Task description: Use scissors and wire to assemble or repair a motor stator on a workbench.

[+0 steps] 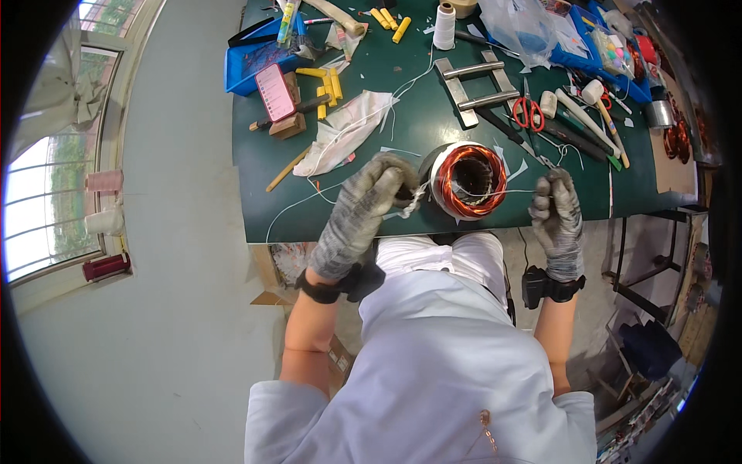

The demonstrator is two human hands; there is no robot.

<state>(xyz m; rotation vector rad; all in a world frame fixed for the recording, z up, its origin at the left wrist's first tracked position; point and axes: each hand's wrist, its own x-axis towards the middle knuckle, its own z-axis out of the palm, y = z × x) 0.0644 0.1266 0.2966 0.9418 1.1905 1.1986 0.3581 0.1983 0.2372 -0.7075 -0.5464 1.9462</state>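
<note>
A stator point(444, 185) with copper windings around its open bore lies near the front edge of the green table. To its left is my left hand point(357, 209), in a grey glove, its fingers curled around a white twisted lead point(414, 203) beside the coil. On the other side my right hand point(558, 220), gloved too, is closed on a thin white cord point(516, 191), drawn nearly straight from the stator. The cord's end inside the right fingers is hidden.
Scissors point(529, 114), a metal frame point(478, 83), mallets and other tools crowd the far right. A cord spool point(444, 27) stands at the back. Toward the left are a cloth point(352, 130), a phone point(275, 93), yellow pieces point(332, 85) and a blue tray point(246, 68).
</note>
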